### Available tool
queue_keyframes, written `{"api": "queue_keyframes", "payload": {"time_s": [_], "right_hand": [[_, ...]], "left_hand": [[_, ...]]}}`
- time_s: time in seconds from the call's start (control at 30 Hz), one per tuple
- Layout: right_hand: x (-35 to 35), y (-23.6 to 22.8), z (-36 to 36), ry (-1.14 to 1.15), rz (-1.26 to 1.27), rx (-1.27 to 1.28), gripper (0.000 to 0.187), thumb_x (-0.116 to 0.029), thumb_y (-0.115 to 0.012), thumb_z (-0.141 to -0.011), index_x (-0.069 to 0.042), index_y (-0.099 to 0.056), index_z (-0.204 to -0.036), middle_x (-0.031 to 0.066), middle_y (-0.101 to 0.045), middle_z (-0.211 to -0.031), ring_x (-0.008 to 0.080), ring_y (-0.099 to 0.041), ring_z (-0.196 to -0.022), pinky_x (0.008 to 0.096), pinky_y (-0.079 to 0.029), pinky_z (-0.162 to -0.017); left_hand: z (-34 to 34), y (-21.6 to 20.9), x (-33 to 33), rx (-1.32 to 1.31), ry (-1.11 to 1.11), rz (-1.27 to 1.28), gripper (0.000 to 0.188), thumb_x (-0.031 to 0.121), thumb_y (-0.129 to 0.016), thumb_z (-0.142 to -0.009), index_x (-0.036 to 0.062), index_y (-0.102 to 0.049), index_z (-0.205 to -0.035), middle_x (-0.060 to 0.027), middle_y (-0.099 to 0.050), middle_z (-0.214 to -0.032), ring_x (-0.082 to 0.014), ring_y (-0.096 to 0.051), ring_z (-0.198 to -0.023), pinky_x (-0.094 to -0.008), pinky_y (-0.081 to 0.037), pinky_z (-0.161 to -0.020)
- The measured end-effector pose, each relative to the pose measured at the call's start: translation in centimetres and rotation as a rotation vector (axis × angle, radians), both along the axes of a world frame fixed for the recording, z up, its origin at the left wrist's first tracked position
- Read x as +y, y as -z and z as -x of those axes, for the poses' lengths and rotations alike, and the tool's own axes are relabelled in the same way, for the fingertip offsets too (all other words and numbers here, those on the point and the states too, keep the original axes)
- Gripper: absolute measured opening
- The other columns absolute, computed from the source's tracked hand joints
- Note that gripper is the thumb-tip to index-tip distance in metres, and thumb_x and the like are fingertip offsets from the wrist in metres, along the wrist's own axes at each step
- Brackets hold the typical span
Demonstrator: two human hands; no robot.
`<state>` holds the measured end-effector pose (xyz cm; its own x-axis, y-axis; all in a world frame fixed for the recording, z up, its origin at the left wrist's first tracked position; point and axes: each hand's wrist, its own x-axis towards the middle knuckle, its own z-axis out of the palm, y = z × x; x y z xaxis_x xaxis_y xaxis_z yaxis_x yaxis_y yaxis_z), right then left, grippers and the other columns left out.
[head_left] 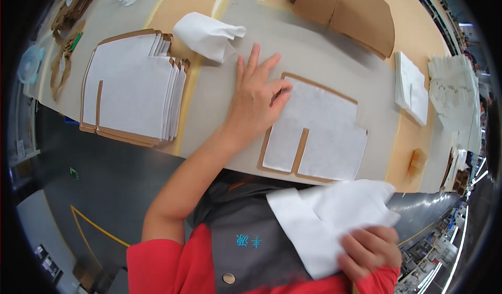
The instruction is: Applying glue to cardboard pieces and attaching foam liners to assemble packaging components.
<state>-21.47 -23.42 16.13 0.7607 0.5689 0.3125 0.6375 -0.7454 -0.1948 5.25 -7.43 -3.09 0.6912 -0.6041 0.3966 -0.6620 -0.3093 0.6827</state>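
A brown panel with a white facing and a narrow slot lies on the grey work surface before me. At its upper left corner is my left hand, with thumb and index finger pinched together and the other fingers spread. What sits between those two fingertips is too small to tell. Low on the right, my right hand is closed on a loose, creased white sheet, held against my dark apron. The right hand is slightly blurred.
A stack of similar white-faced brown panels stands at left. Beyond lie a crumpled white sheet and a pile of brown pieces. White sheets are stacked at right. The table's front edge runs close to my body.
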Motion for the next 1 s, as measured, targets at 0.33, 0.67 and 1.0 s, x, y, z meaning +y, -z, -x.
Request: {"api": "queue_keyframes", "payload": {"time_s": [0.33,0.67,1.0], "right_hand": [[-19.2,1.1,2.6,1.150,-0.379,0.334,0.011,0.001,-0.063,-0.092,0.001,-0.064,-0.103,0.0017,-0.063,-0.092,0.0069,-0.056,-0.085,0.0220,-0.046,-0.078],[-18.7,10.1,-7.6,0.936,-0.298,0.165,0.037,-0.012,-0.077,-0.086,-0.007,-0.064,-0.120,0.0084,-0.067,-0.121,0.0279,-0.060,-0.110,0.0384,-0.050,-0.094],[-11.4,12.6,-14.6,0.584,-0.227,0.365,0.029,-0.011,-0.078,-0.079,-0.006,-0.060,-0.102,0.0101,-0.062,-0.100,0.0305,-0.060,-0.099,0.0407,-0.049,-0.086]], "left_hand": [[3.7,-2.6,-1.4,-0.185,0.440,-0.240,0.048,0.021,-0.063,-0.096,0.0122,-0.056,-0.142,-0.0121,-0.044,-0.155,-0.0329,-0.029,-0.150,-0.0580,-0.015,-0.122],[8.7,-1.2,-1.4,-0.235,0.853,-0.465,0.066,0.056,-0.046,-0.099,0.0184,-0.041,-0.154,-0.0077,-0.034,-0.162,-0.0232,-0.027,-0.152,-0.0570,-0.006,-0.123],[11.1,-3.8,2.7,-0.185,0.967,-0.446,0.077,0.055,-0.050,-0.096,0.0146,-0.031,-0.158,-0.0075,-0.027,-0.165,-0.0205,-0.021,-0.154,-0.0544,-0.003,-0.125]]}}
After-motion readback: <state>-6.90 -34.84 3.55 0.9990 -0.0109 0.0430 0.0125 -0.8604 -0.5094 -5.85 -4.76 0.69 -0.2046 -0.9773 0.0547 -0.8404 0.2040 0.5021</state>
